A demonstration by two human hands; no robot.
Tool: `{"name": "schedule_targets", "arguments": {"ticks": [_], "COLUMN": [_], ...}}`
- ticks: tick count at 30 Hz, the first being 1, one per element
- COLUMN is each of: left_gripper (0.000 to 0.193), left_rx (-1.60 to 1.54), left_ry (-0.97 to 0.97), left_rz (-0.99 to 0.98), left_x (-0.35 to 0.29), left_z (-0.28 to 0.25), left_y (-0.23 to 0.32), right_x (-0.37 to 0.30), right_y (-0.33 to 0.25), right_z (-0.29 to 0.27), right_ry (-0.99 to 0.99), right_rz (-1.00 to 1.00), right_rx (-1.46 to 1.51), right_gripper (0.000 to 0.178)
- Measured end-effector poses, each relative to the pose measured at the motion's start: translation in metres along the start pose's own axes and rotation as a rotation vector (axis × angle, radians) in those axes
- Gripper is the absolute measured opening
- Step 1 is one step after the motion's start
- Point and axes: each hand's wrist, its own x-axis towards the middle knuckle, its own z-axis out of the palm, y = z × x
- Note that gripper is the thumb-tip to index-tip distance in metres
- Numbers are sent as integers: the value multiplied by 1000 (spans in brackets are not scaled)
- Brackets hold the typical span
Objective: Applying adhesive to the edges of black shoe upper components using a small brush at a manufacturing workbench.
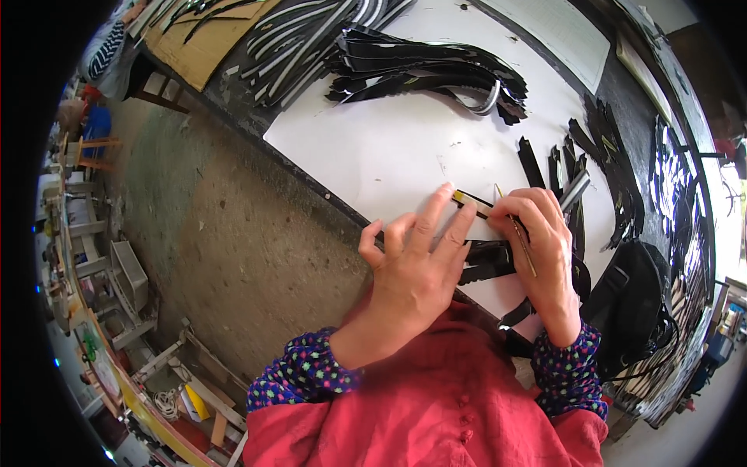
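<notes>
A short black-edged strip with a pale middle and a yellow patch at one end lies on the white table sheet. My left hand rests over it, fingers spread, with two fingertips pressing near the yellow end. At the strip's other end is my right hand, its fingers closed around a thin gold-coloured stick-like tool that slants across the hand. The exact kind of tool is too small to tell. Black strip pieces lie just under my hands, partly hidden by them.
A bundle of black strips lies across the far side, beside grey-and-black strips. More black strips lie at the right, near a black strapped bag. The table's dark edge runs diagonally at my left, above the floor.
</notes>
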Motion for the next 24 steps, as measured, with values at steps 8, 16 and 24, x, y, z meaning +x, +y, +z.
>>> {"name": "schedule_targets", "arguments": {"ticks": [8,16,24], "left_gripper": [46,29,31], "left_rx": [35,-19,-9], "left_ry": [24,40,34], "left_rz": [210,149,281], "left_x": [-12,17,22], "left_z": [-2,-1,1], "left_y": [-5,13,10], "right_x": [6,1,-4], "right_y": [25,33,30], "right_z": [-8,-1,-2], "right_ry": [184,274,243], "right_rz": [243,84,-32], "right_rx": [48,-45,-187], "right_gripper": [13,12,33]}}
